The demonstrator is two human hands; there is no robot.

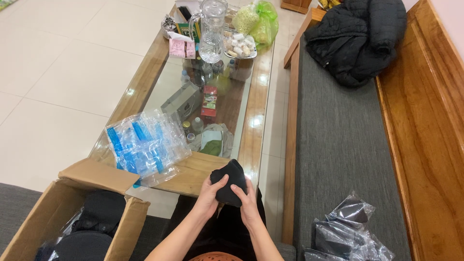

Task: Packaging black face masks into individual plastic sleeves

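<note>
A folded black cloth item (231, 180) is held up over my lap, just in front of the near end of the glass-topped wooden table (255, 121). My left hand (210, 194) grips its left side with the thumb on top. My right hand (247, 202) holds its lower right side, fingers curled on the fabric. A heap of clear plastic bags with blue strips (145, 145) lies on the table's near left corner, apart from both hands.
An open cardboard box (72, 208) with dark items stands at lower left. Clear bags holding black pieces (345, 232) lie on the grey bench cushion (338, 145) at lower right. A black jacket (360, 38) sits farther along. A glass jug (212, 29), snacks and a green bag crowd the table's far end.
</note>
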